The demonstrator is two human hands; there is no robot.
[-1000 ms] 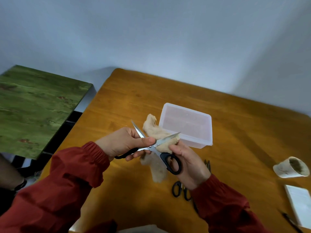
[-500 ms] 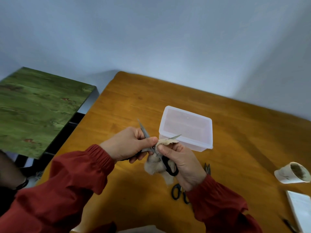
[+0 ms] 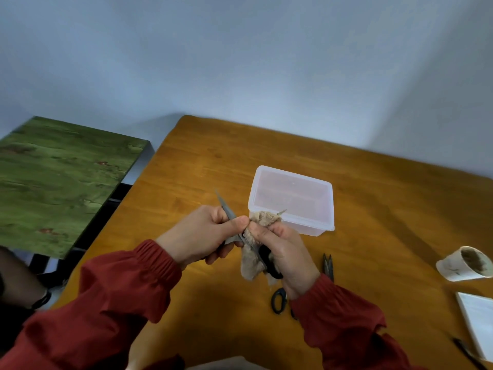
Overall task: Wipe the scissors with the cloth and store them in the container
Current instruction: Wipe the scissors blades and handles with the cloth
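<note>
My left hand (image 3: 198, 235) grips a pair of black-handled scissors (image 3: 226, 209), spread open above the wooden table (image 3: 386, 209). One blade sticks up and left past my fingers. My right hand (image 3: 284, 248) holds a beige cloth (image 3: 262, 218) wrapped round the other blade, whose tip shows just beyond the cloth. A black handle ring peeks out under my right palm. The translucent plastic container (image 3: 292, 200) stands open right behind the hands, with nothing visible inside.
A second pair of black-handled scissors (image 3: 278, 300) and small dark snips (image 3: 327, 265) lie on the table under my right wrist. A white cup (image 3: 465, 264) lies on its side at the right, with a white pad (image 3: 477, 321) and a pen (image 3: 465, 352) below. A green board (image 3: 56, 180) sits left.
My right hand has closed the cloth round the right blade and slid it up toward the tip. The blade was bare a second ago. The left hand keeps its grip.
</note>
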